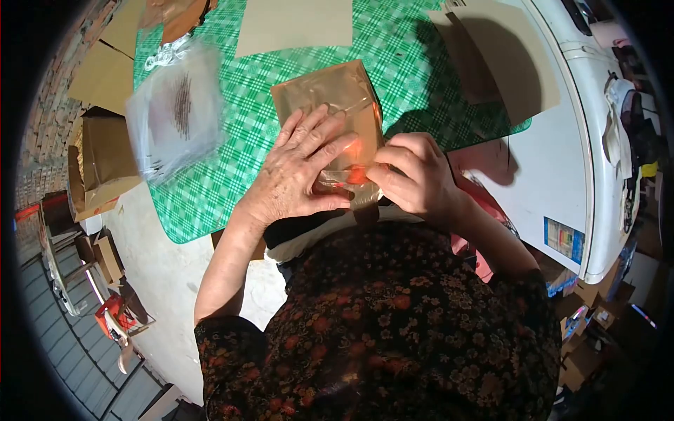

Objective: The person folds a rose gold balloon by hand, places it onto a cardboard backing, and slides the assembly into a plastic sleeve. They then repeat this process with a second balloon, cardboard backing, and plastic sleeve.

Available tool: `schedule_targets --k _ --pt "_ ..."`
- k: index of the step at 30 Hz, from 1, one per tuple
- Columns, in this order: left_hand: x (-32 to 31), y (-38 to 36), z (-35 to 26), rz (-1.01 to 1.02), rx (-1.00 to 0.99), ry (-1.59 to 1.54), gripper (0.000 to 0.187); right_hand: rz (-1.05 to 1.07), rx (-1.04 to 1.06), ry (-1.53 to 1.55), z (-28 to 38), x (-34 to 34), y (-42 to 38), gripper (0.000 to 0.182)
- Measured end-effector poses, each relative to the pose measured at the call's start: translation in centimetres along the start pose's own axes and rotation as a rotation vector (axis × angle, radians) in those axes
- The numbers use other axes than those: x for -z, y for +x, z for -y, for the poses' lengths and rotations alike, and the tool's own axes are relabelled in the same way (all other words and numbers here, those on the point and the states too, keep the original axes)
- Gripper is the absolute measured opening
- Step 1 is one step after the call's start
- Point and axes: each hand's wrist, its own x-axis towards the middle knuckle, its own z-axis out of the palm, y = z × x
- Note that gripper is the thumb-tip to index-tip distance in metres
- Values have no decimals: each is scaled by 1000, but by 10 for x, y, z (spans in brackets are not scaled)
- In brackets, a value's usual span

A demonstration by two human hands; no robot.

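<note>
A flat brown package in shiny clear plastic wrap [330, 85] lies at the near edge of the table. My left hand [295, 168] rests on it, fingers spread and thumb toward the near end. On the package's right side my right hand [420, 174] is closed, with thumb and fingertips pinching the plastic near its lower right corner. A bright orange-red patch [357, 174] shows between the two hands. Part of the package is hidden under my left palm.
A green checked tablecloth [193, 203] covers the table. Clear plastic bags [175, 105] lie to the left, a cardboard sheet [295, 28] at the back, more sheets [505, 63] at the back right. A white appliance [547, 175] stands right; an open carton [109, 154] stands left.
</note>
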Motion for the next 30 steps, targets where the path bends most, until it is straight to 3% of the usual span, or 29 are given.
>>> schedule_targets --k 3,8,14,17,20,25,30 --pt "1 5 -4 -49 34 -33 95 56 -82 107 5 11 26 20" --pt "-9 10 -9 -177 82 -4 83 -95 -124 246 9 1 61 23" --pt "-29 9 -1 -271 123 42 31 -138 -220 322 5 -2 64 21" --pt "-18 19 -11 -325 205 -134 27 -236 -307 258 -4 6 49 23" --pt "-18 15 -5 -316 234 -217 28 -188 -143 33 -24 16 24 27" --pt "-13 15 -4 -245 241 -258 36 3 -64 -130 10 -1 -6 46" --pt "-12 16 -8 -257 242 -279 37 94 -184 -172 30 -15 -7 63"
